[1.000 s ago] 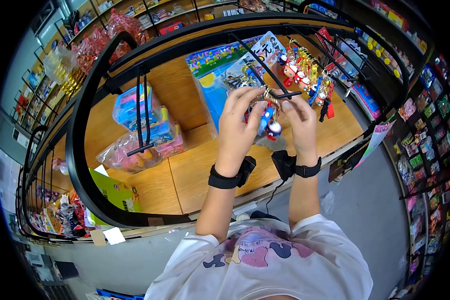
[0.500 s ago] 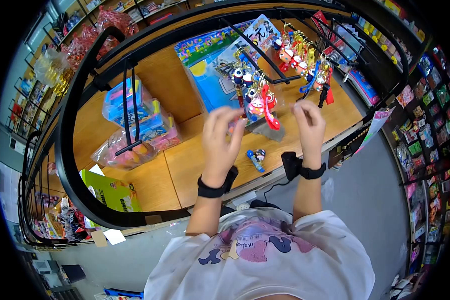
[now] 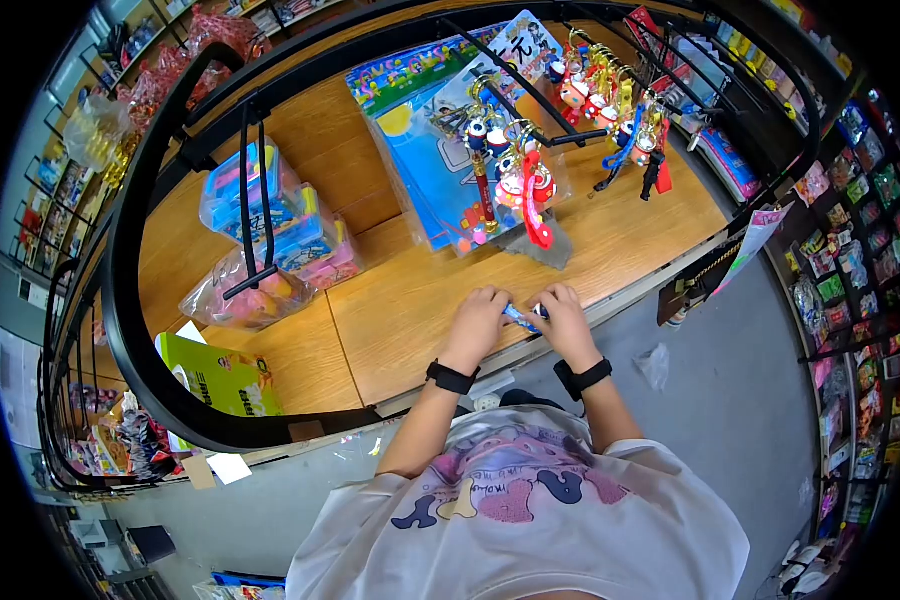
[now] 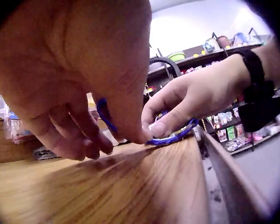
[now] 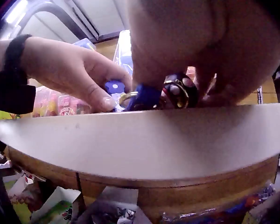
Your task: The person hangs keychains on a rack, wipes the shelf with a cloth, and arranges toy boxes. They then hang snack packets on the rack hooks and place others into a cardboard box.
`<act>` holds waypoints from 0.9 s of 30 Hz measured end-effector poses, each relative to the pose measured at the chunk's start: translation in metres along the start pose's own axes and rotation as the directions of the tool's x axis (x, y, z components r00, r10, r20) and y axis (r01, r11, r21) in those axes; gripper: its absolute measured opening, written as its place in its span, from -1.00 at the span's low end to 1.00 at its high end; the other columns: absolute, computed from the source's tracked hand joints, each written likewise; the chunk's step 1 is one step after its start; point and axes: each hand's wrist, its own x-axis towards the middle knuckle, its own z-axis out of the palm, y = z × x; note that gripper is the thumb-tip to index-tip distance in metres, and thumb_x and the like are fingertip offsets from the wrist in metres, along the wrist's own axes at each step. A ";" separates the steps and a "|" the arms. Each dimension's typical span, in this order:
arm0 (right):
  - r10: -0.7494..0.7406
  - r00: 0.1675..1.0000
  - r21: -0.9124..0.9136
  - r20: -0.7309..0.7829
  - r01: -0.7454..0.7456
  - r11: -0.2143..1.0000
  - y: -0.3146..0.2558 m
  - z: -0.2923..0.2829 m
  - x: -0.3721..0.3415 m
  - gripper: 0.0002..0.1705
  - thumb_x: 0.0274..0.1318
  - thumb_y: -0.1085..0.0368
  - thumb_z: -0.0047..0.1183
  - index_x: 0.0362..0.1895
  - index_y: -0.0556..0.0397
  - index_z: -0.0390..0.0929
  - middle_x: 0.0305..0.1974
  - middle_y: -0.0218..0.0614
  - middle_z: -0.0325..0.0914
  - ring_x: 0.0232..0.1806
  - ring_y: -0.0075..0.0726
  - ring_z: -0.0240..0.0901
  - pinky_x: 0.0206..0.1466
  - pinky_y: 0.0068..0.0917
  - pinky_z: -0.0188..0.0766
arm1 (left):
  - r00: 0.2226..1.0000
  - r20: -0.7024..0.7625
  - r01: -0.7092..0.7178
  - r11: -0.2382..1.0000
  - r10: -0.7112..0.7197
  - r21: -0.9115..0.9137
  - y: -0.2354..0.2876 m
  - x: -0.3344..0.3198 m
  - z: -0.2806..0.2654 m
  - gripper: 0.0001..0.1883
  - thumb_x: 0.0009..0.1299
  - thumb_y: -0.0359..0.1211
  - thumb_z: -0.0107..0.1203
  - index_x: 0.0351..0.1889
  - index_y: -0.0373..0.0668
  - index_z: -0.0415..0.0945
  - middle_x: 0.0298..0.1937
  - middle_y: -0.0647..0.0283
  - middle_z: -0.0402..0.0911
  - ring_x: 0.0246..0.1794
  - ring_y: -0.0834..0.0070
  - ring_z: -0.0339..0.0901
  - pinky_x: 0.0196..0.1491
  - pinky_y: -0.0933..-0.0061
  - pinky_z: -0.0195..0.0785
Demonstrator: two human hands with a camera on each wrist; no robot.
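Note:
A keychain with a blue strap [image 3: 515, 316] lies low over the wooden shelf top, close to its front edge. My left hand [image 3: 478, 325] pinches the strap's end, where a blue flower piece [image 5: 115, 87] shows in the right wrist view. From the other side my right hand [image 3: 567, 325] grips the keychain between thumb and fingers; a dark, round charm [image 5: 179, 91] peeks out beneath it. In the left wrist view the blue strap [image 4: 175, 139] loops under the right thumb. Beyond the hands, a bunch of doll keychains [image 3: 525, 190] hangs from a black hook.
More keychains [image 3: 615, 125] hang on hooks at the back right. Blue packaged sheets [image 3: 425, 180] lie behind the hanging bunch. Clear boxes [image 3: 270, 215] and a green box [image 3: 220, 375] stand left. A black rail [image 3: 120, 270] curves around the shelf.
Both hands have left the hanging bunch and come down toward the front edge. The blue-strapped keychain, lying loose half a second ago, is now held between them.

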 end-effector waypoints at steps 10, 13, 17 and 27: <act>0.378 0.882 0.690 0.280 -0.459 0.560 -0.033 -0.040 0.011 -0.65 0.29 0.07 0.01 -0.39 0.10 0.48 -0.54 -0.45 0.37 -0.60 -0.69 0.26 -0.56 -0.66 0.20 | 0.953 -0.302 -0.061 0.996 0.038 -0.067 0.023 -0.016 -0.058 -0.52 0.30 -0.24 0.17 0.15 -0.22 0.39 0.03 0.02 0.48 0.01 0.12 0.46 0.06 0.23 0.33; 0.314 0.908 0.770 0.277 -0.405 0.493 -0.047 -0.041 0.012 -0.69 0.34 0.10 -0.06 -0.32 0.09 0.44 -0.53 -0.48 0.37 -0.60 -0.71 0.24 -0.56 -0.69 0.19 | 0.948 -0.259 -0.222 0.968 0.186 -0.118 0.033 -0.021 -0.073 -0.53 0.31 -0.25 0.17 0.14 -0.23 0.38 0.02 0.05 0.51 -0.02 0.20 0.49 -0.01 0.29 0.37; 0.218 0.944 0.842 0.246 -0.320 0.434 -0.068 -0.043 0.011 -0.75 0.38 0.16 -0.13 -0.22 0.10 0.40 -0.49 -0.48 0.38 -0.59 -0.70 0.24 -0.55 -0.69 0.21 | 0.974 -0.222 -0.138 0.886 0.041 -0.443 0.048 -0.023 -0.066 -0.62 0.33 -0.32 0.14 0.08 -0.22 0.44 -0.03 0.08 0.52 -0.08 0.28 0.50 -0.08 0.36 0.38; 0.026 0.997 0.769 0.070 -0.071 0.635 -0.076 -0.058 0.005 -0.83 0.26 0.28 0.01 -0.20 0.12 0.46 -0.38 -0.36 0.46 -0.36 -0.48 0.42 -0.27 -0.56 0.34 | 0.959 -0.279 -0.160 0.898 0.044 -0.411 0.065 -0.023 -0.095 -0.90 0.28 -0.44 0.17 -0.28 -0.26 0.57 -0.33 0.18 0.57 -0.35 0.35 0.50 -0.26 0.43 0.35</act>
